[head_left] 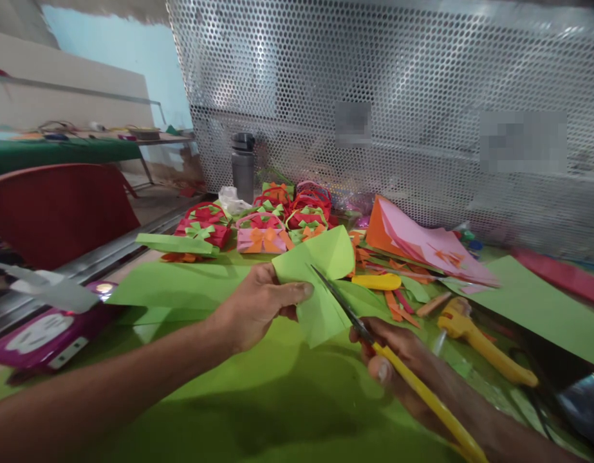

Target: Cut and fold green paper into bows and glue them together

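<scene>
"How far along are we?"

"I see small paper bags (262, 240) with looped handles and bows, apparently finished, at the back of the worktop (258, 411). The green paper (338, 247), raised in front of them, looks only partly shaped."

"And the hands?"

"My left hand (251, 305) pinches it between thumb and fingers. My right hand (405, 354) is closed round the scissors (343, 305), their slim dark blades against the sheet; I can't tell how deep any cut runs."

"Textures?"

"Thin, matte, curved paper; crisp orange strips (393, 305) beyond; a hard yellow glue gun (480, 337) on my right."
</scene>
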The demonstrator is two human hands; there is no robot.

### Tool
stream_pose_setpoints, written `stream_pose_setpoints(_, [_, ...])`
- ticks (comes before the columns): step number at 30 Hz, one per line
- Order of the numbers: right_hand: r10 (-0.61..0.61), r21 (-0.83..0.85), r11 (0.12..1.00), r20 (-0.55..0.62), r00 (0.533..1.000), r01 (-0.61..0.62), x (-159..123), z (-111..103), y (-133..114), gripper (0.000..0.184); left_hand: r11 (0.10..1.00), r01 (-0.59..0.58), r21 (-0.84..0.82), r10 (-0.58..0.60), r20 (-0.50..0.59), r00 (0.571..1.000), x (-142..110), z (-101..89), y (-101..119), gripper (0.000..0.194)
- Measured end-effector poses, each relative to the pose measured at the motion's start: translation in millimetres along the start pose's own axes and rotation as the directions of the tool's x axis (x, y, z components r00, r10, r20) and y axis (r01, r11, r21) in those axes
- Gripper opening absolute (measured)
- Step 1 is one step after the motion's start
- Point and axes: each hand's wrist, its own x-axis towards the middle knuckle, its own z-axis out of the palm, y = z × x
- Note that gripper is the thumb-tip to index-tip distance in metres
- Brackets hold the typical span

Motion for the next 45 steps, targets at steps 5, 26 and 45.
stream_pose_setpoints(5, [-0.009, -0.003, 1.000, -0.023, 1.000, 0.009, -0.2, 0.5, 1.6, 0.047, 1.000, -0.015, -0.002, 0.015, 0.013, 1.000, 0.0, -0.2, -0.7, 0.012])
stream_pose_setpoints(26, [0.016, 0.022, 1.000, 0.014, 1.000, -0.017, -2.8, 0.6, -2.1, 0.042, 1.000, -0.001, -0.023, 0.002, 0.029, 1.000, 0.5, 0.7, -0.8, 0.013])
stream_pose_setpoints(45, [0.016, 0.042, 0.999, -0.013, 1.000, -0.016, -0.3, 1.7, -6.7, 0.051, 1.000, -0.008, -0.001, 0.008, 0.037, 0.999, 1.5, 0.4, -0.5, 0.014])
